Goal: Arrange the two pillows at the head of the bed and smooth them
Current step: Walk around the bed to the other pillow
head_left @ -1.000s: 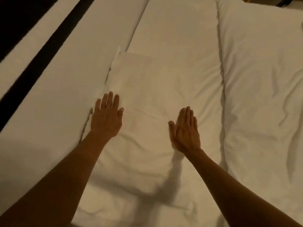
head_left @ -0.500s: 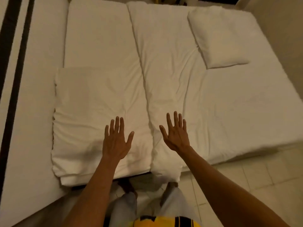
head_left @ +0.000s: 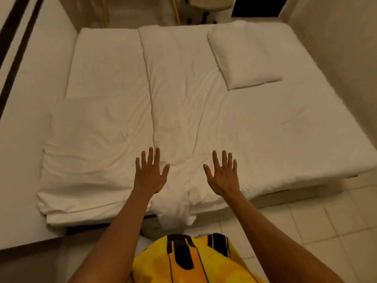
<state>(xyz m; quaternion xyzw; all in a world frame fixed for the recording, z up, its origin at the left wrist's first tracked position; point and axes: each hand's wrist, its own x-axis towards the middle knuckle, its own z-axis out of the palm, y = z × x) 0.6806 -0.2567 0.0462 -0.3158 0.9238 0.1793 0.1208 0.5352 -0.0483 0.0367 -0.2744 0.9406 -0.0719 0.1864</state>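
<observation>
One white pillow (head_left: 87, 152) lies flat at the near left corner of the bed, slightly wrinkled. A second white pillow (head_left: 242, 56) rests at the far right, turned at an angle. My left hand (head_left: 150, 173) is spread open by the near pillow's right edge, holding nothing. My right hand (head_left: 223, 174) is also spread open, over the folded white duvet (head_left: 179, 99) that runs down the middle of the bed. Whether either palm touches the fabric is unclear.
The bed's white sheet (head_left: 285, 139) spreads to the right. A white headboard or ledge with dark stripes (head_left: 24, 58) borders the left side. Tiled floor (head_left: 326, 221) lies at the near right. My yellow and black shirt (head_left: 193, 260) shows below.
The view has pulled back from the near pillow and shows the whole bed. Both hands have left the near pillow and moved right, now near its edge and over the duvet.
</observation>
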